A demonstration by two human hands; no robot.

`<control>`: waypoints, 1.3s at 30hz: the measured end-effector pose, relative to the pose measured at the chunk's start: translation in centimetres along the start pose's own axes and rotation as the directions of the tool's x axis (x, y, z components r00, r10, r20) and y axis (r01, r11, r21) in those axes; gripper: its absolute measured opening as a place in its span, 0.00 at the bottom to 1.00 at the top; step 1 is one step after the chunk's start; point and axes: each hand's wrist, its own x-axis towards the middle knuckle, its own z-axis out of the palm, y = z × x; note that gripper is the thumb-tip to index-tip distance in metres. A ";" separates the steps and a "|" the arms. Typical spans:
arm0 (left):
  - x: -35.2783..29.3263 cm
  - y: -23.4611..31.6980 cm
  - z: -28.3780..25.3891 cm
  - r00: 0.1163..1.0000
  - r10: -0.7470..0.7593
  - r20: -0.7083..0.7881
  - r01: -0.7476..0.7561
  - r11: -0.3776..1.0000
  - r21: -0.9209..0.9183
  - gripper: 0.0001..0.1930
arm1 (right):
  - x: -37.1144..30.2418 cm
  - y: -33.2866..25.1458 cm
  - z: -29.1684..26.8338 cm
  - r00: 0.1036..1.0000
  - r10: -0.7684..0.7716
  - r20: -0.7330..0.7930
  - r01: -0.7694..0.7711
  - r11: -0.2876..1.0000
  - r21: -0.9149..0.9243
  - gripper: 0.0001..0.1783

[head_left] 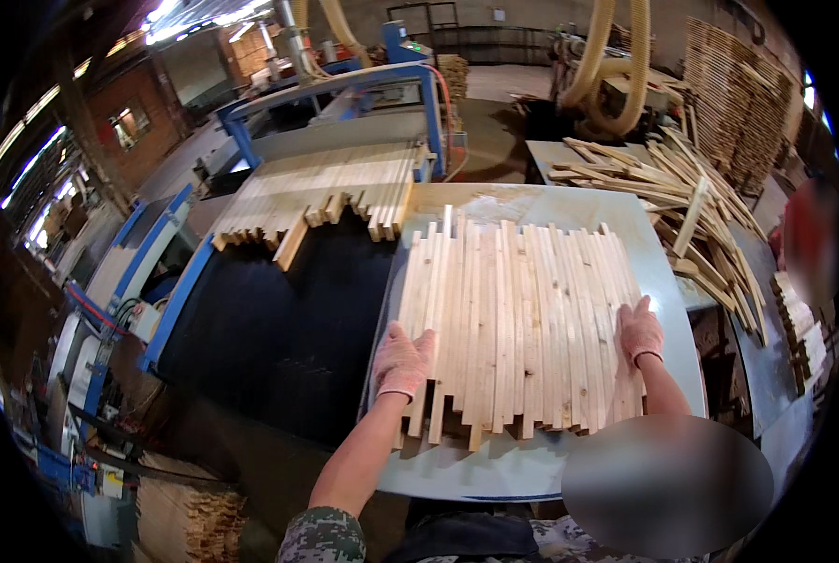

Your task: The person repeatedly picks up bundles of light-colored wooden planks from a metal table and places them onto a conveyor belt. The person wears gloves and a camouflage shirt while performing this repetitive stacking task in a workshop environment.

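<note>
A wide row of pale wooden strips [518, 328] lies side by side on a light-grey tabletop [495, 479], with uneven ends. My left hand [404, 359], in a pinkish work glove, grips the row's left edge near its front. The gloved right hand [641, 330] presses on the right edge, thumb toward the strips and fingers along the outer side. The undersides of both hands are hidden. To the left, a second batch of wooden strips [330, 183] sits at the machine's mouth, one strip jutting out over the black conveyor belt [279, 319].
A blue-framed machine [335, 84] stands beyond the belt. Loose wooden offcuts [682, 197] are heaped on a side table at right, with tall stacked wood [743, 103] behind. Another person in red [811, 235] is at far right. A wood stack [190, 516] stands at lower left.
</note>
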 end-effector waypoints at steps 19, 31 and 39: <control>-1.0 0.8 -1.6 0.987 -0.091 0.132 0.104 0.990 -0.091 0.48 | 3.4 4.0 4.0 0.983 -0.154 -0.103 0.166 0.979 0.122 0.45; -1.7 1.3 -3.1 0.972 -0.124 0.200 0.145 0.985 -0.094 0.49 | 4.1 4.2 4.3 0.987 -0.121 -0.104 0.127 0.991 0.051 0.44; -1.7 1.4 -2.4 0.984 -0.118 0.133 0.118 0.993 0.006 0.53 | 2.5 3.5 3.7 0.987 -0.123 -0.104 0.127 0.991 0.037 0.45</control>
